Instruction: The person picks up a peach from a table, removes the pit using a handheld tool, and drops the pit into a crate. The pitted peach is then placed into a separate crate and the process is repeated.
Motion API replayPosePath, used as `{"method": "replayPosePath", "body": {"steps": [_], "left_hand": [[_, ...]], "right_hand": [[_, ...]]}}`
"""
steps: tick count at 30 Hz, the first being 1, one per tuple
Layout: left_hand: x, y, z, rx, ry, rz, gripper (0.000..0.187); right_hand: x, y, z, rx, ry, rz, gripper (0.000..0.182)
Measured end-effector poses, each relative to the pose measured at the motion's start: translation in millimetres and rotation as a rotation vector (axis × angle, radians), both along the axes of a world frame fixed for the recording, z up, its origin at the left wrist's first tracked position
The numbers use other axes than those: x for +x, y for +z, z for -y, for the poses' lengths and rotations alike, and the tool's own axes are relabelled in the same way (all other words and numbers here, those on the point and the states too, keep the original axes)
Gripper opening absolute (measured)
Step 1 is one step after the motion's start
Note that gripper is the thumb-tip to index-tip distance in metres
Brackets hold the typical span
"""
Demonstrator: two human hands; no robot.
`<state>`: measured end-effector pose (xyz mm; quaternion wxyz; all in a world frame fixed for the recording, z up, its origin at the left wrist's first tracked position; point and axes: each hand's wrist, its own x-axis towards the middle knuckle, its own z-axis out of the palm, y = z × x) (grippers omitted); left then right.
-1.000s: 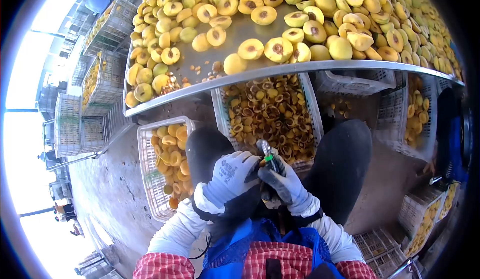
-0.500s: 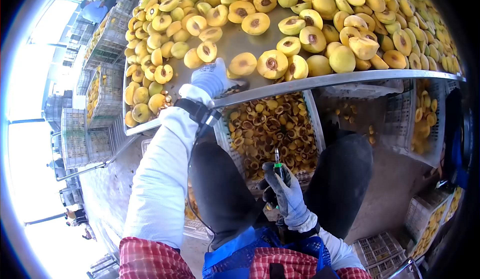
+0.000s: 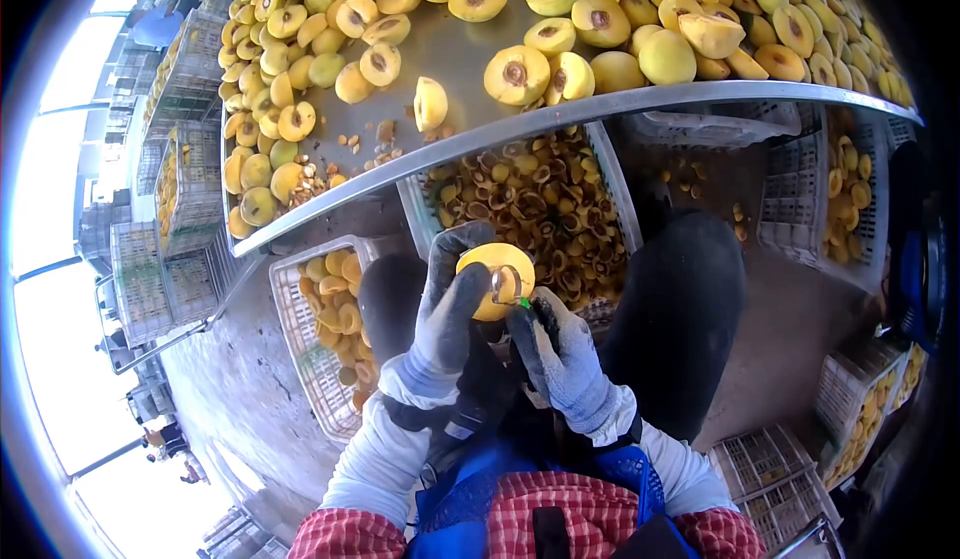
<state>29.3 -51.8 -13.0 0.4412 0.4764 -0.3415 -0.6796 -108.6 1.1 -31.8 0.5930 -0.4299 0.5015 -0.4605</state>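
Above my lap, my left hand [image 3: 447, 304], in a grey and white glove, holds a yellow halved fruit [image 3: 490, 259], cut face up. My right hand [image 3: 562, 354], also gloved, is closed around a small tool [image 3: 515, 300] with a green part. The tool's curved metal end lies against the middle of the cut face. Beyond both hands, halved fruits [image 3: 517, 76] are spread and heaped on the metal table [image 3: 400, 167]. One fruit piece [image 3: 430, 105] stands near the table's edge.
A crate [image 3: 618, 189] of fruit scraps sits under the table, past my knees. Another crate [image 3: 290, 329] with fruit halves is at the left on the floor. More crates [image 3: 775, 469] stand at the lower right. A person [image 3: 160, 27] is far off at the upper left.
My left hand has come back from the table to my lap with a fruit half in it. My right hand has moved up slightly, bringing the tool to the fruit. The view has shifted.
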Motion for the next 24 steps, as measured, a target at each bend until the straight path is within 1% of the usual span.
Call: {"method": "replayPosePath", "body": {"steps": [1, 4, 7, 10, 11, 12, 14, 15, 16, 17, 18, 19, 20, 21, 22, 23, 24], "left_hand": [[-7.7, 4.7, -8.5, -0.006, 0.052, 0.176, 0.033], [-15.2, 3.4, -19.9, -0.137, 0.125, 0.331, 0.033], [-14.3, 3.7, -26.8, -0.249, 0.105, 0.411, 0.035], [-8.7, -0.1, -33.5, -0.325, 0.06, 0.425, 0.035], [-7.2, 2.6, -34.6, -0.326, 0.028, 0.424, 0.035], [-6.3, 5.3, -35.0, -0.327, -0.004, 0.423, 0.035], [-4.8, 7.7, -31.5, -0.301, -0.094, 0.343, 0.035], [-4.3, 8.7, -30.5, -0.288, -0.137, 0.304, 0.035], [-2.0, 4.3, -30.5, -0.148, -0.19, 0.129, 0.034], [-1.6, 2.0, -31.9, -0.133, -0.204, 0.112, 0.033], [-2.1, -1.1, -34.3, -0.117, -0.216, 0.096, 0.032], [-3.3, -7.3, -41.9, -0.019, -0.158, -0.001, 0.032], [-2.5, -19.0, -53.1, 0.093, -0.05, -0.161, 0.031], [-5.8, -20.6, -60.3, 0.196, 0.075, -0.319, 0.03], [-4.2, -22.0, -53.5, 0.358, 0.31, -0.411, 0.032], [4.8, -11.8, -61.0, 0.211, 0.49, -0.104, 0.031], [40.7, -10.4, -56.8, -0.135, 0.259, 0.256, 0.032]], "right_hand": [[1.3, 7.6, -5.0, -0.003, -0.023, 0.038, 0.015], [5.0, 5.7, -11.8, -0.008, 0.0, 0.073, 0.018], [14.8, 1.9, -23.6, -0.189, -0.071, 0.0, 0.02], [29.7, -15.6, -32.7, -0.267, -0.075, 0.003, 0.023], [24.8, -16.0, -38.3, -0.017, 0.043, 0.263, 0.027], [14.3, -1.2, -36.6, 0.239, 0.16, 0.519, 0.031], [7.2, 3.5, -37.9, 0.577, 0.362, 1.061, 0.04], [8.4, -2.9, -40.5, 0.653, 0.448, 1.352, 0.044], [9.5, -8.7, -42.6, 0.725, 0.534, 1.645, 0.049], [9.9, -12.2, -45.5, 0.825, 0.528, 1.802, 0.054], [10.0, -6.5, -46.5, 0.8, 0.532, 1.78, 0.054], [9.1, 3.4, -46.6, 0.773, 0.535, 1.758, 0.054], [9.4, 8.8, -47.2, 0.748, 0.538, 1.736, 0.055], [12.4, 3.1, -43.7, 0.698, 0.577, 1.77, 0.057], [8.4, 7.5, -40.1, 0.77, 0.436, 1.844, 0.054], [5.4, 0.9, -38.7, 0.777, 0.371, 1.828, 0.052], [2.9, -10.9, -38.2, 0.787, 0.303, 1.81, 0.05]]}}
